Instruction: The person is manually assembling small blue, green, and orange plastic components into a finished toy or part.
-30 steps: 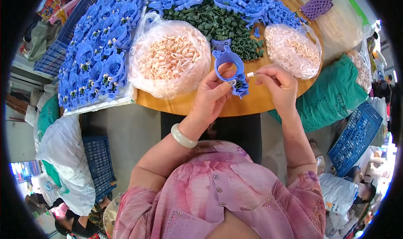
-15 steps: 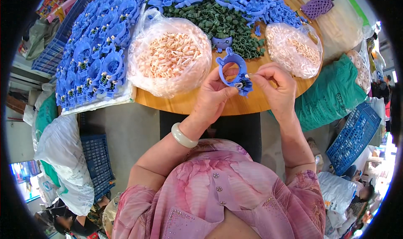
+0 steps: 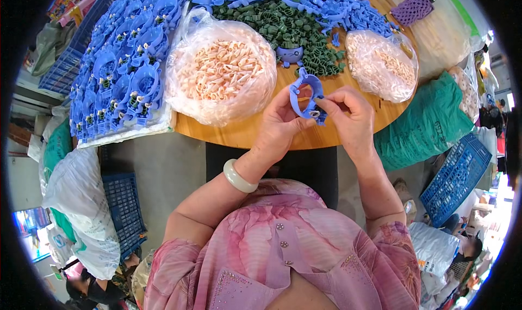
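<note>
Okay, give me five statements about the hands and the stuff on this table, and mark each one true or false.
1. The left hand holds a blue ring-shaped piece. True.
2. The pale bangle circles the right wrist. False: it circles the left.
3. The right hand is up close to the blue ring-shaped piece. True.
4. The dark green pieces are packed in a bag. False: they lie loose in a heap on the wooden table.
5. The smaller clear bag lies left of that heap. False: it lies right of it.
</note>
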